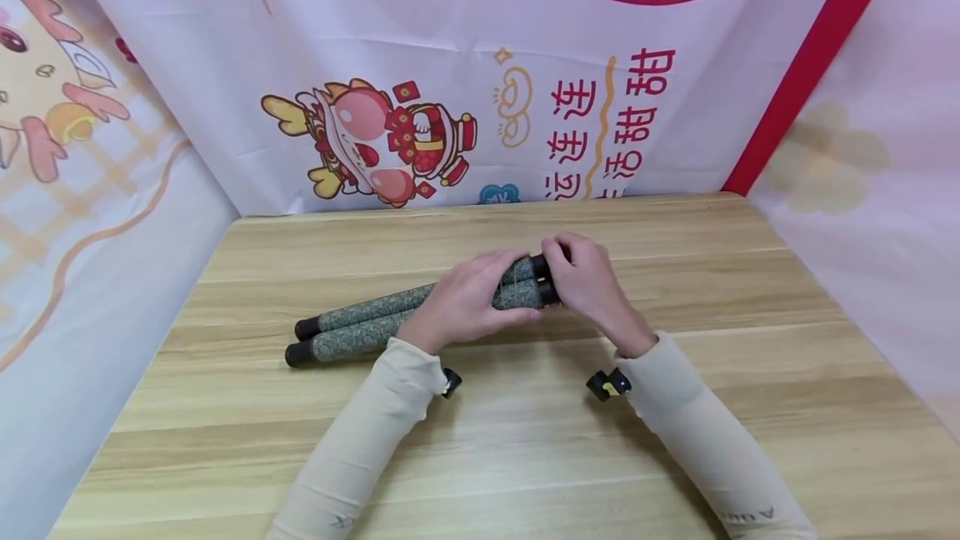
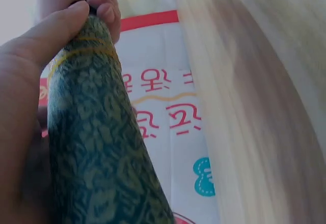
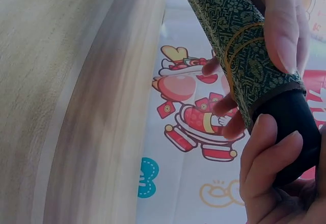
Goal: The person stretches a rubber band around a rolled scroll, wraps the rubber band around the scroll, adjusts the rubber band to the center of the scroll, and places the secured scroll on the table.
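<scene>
Two long green-patterned tubes, a rear one (image 1: pixel 375 307) and a front one (image 1: pixel 352 338), lie side by side at a slant, black caps at their ends. My left hand (image 1: pixel 465 294) grips them near the right end, thumb along the near side, fingers curled round the far side. At that end my right hand (image 1: pixel 588 277) holds a black end cap (image 3: pixel 290 122), its fingers bent round it. Thin yellow bands (image 2: pixel 81 52) loop around the patterned surface close to the cap. My hands hide parts of both tubes and of the right-end caps.
Everything is on a light wood-grain table (image 1: pixel 517 432). A white cloth (image 1: pixel 420 19) with red cartoon prints hangs behind its back edge, and more printed cloth stands at both sides. Small black devices (image 1: pixel 606 385) are strapped at the wrists over beige sleeves.
</scene>
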Tool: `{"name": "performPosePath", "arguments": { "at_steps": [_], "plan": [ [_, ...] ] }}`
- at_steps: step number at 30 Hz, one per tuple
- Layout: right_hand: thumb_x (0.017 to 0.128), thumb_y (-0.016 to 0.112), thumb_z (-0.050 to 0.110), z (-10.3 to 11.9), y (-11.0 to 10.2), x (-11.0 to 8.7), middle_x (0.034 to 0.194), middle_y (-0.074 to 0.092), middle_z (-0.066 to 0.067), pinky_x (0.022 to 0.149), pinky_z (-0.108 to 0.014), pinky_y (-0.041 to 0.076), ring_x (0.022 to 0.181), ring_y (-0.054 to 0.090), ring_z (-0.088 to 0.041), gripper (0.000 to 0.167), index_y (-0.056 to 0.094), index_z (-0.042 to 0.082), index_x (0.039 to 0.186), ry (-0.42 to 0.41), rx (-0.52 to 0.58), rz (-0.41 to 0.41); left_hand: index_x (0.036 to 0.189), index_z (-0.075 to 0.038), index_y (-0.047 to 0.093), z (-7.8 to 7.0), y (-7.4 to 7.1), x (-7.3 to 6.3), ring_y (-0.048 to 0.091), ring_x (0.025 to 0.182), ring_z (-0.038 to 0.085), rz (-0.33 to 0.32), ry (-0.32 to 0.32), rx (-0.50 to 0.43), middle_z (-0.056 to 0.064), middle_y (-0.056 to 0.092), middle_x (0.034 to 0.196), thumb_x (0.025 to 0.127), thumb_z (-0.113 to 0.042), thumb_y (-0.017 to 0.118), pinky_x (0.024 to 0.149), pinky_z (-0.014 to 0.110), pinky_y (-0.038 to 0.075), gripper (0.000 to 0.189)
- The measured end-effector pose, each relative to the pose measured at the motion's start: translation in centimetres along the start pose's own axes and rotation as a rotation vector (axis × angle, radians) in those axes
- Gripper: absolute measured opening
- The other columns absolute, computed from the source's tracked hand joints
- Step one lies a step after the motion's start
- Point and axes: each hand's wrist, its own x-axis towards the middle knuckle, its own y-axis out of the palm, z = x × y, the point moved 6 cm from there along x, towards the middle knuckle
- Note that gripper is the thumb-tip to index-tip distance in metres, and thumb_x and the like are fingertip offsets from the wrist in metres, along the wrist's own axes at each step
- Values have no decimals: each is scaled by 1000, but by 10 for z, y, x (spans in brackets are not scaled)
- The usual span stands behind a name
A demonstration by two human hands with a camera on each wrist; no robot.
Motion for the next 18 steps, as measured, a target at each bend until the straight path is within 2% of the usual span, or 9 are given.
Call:
{"name": "performPosePath", "arguments": {
  "at_steps": [6, 10, 13, 18],
  "plan": [
    [110, 44, 39, 1, -4, 0, 92, 71, -12, 59, -35, 53, 74, 62, -25, 42, 72, 10, 102, -7, 12, -17, 148, -20, 57, 7, -9, -2, 68, 112, 16, -1, -11, -49, -1, 70, 135, 84, -54, 86, 96, 40, 57, 77],
    [111, 43, 40, -1, -5, 1, 91, 69, -15, 50, -38, 57, 63, 65, -26, 41, 70, 11, 102, 8, 61, -8, 145, -21, 59, 15, -17, -6, 68, 108, 17, 26, -49, -28, -1, 71, 129, 82, -52, 88, 94, 41, 57, 76],
    [111, 42, 39, -2, -5, 0, 90, 68, -16, 46, -39, 57, 56, 65, -26, 41, 69, 10, 102, 20, 91, 0, 145, -18, 59, 16, -21, -9, 68, 111, 18, 36, -61, 14, 0, 71, 130, 82, -49, 88, 97, 43, 57, 76],
    [110, 43, 38, 2, -8, 0, 92, 70, -14, 51, -37, 56, 65, 63, -25, 41, 71, 11, 101, -10, 53, -39, 153, -12, 52, 6, -17, -6, 65, 129, 23, 2, -5, 53, 6, 65, 146, 83, -55, 84, 107, 45, 54, 88]
  ]
}}
